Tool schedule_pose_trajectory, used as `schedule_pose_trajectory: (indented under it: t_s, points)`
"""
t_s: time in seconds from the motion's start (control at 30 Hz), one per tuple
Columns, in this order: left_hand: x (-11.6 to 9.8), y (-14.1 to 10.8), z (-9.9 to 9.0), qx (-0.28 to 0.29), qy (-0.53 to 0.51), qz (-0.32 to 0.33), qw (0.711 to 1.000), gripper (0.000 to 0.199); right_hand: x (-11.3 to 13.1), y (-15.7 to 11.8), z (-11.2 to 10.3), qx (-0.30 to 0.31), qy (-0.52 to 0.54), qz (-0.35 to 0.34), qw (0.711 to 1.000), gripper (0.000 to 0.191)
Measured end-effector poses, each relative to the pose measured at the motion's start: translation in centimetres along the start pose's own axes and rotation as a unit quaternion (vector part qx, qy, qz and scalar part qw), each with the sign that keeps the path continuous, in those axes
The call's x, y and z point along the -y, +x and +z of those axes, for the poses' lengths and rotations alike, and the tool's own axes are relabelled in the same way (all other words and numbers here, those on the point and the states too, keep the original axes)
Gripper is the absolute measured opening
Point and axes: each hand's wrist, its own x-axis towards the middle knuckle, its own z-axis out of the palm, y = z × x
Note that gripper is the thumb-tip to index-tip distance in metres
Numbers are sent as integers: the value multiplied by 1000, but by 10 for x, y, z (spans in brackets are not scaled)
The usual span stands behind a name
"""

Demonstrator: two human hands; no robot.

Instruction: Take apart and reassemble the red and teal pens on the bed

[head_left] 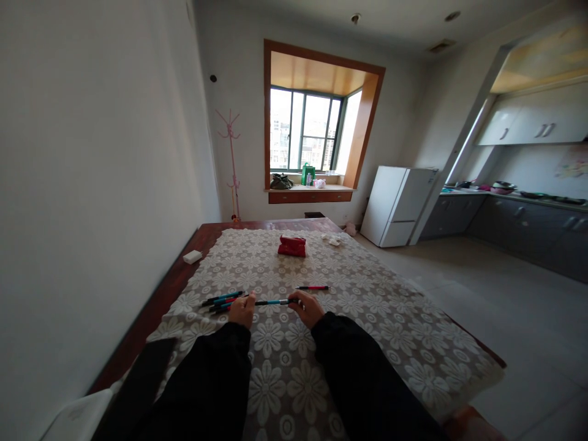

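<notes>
Between my two hands a blue and black pen [273, 302] lies level, just above or on the lace tablecloth. My left hand [243, 309] pinches its left end, and my right hand [307, 307] closes round its right end. Several blue, black and red pens [223, 299] lie in a loose bunch beside my left hand, partly hidden by it. A red and black pen [313, 287] rests on the cloth just beyond my right hand.
Farther back on the tablecloth [285, 360] sit a red pouch [292, 247] and crumpled white tissue [332, 241]. A white box [192, 256] is at the left table edge. A dark flat object [146, 373] lies near my left forearm. A refrigerator [399, 205] stands beyond.
</notes>
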Motion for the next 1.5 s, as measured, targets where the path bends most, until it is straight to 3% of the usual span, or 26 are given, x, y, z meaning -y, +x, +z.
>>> schedule_pose_trajectory:
  t_s: [0.23, 0.37, 0.47, 0.53, 0.6, 0.7, 0.8, 0.93, 1.23, 1.37, 1.5]
  points:
    - [5, 4, 1, -5, -14, 3, 1000, 47, 6, -1, -6, 35, -43, -41, 998, 20]
    - [5, 3, 2, -9, -28, 4, 1000, 47, 7, -3, -6, 55, -52, -23, 997, 36]
    - [3, 1, 0, -20, -44, -2, 999, 46, 7, -2, -4, 53, 14, 25, 998, 38]
    - [2, 1, -2, -29, -56, -10, 998, 46, 7, 0, -2, 45, 123, 70, 989, 36]
    - [1, 1, -3, -36, -68, -17, 997, 45, 7, 2, 0, 51, 278, 106, 953, 40]
    - [1, 1, -5, -35, -94, -19, 995, 44, 9, 5, -1, 67, 474, 137, 867, 43]
    - [1, 0, -4, -20, -123, -11, 992, 46, 9, 3, -3, 77, 563, 163, 807, 38]
    - [-2, -4, -2, 1, -148, 1, 989, 49, 9, -1, -4, 109, 606, 180, 767, 38]
    - [-8, -10, -4, 42, -183, 25, 982, 55, 16, -1, -3, 85, 629, 161, 756, 33]
    - [-9, -9, -3, 39, -184, 9, 982, 56, 15, 0, -2, 64, 613, 163, 770, 29]
    - [-10, -9, -2, 44, -175, 14, 984, 58, 10, 0, -2, 69, 615, 175, 766, 30]
